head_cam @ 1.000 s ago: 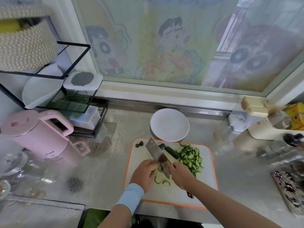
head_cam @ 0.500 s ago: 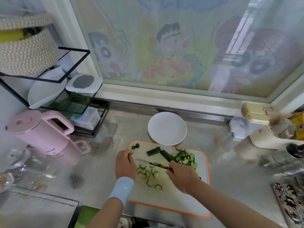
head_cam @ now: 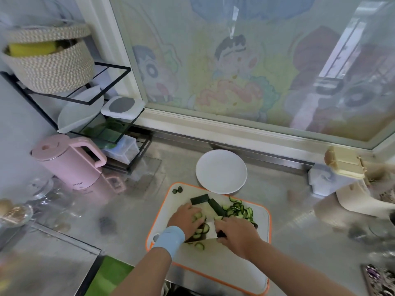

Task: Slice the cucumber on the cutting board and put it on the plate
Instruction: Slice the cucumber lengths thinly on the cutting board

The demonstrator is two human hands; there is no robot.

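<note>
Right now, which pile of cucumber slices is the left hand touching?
The small pile beside the knife, right against the left hand; the bigger pile lies untouched further right.

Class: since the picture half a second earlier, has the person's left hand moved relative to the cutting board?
Yes. The left hand has moved right, from the left edge of the cutting board inward to the cucumber slices beside the knife.

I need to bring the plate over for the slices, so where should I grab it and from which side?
Probably pinch the plate by its left rim, coming from the left over open counter. It lies flat and shallow, so only the rim offers a hold; its near edge meets the board.
</note>
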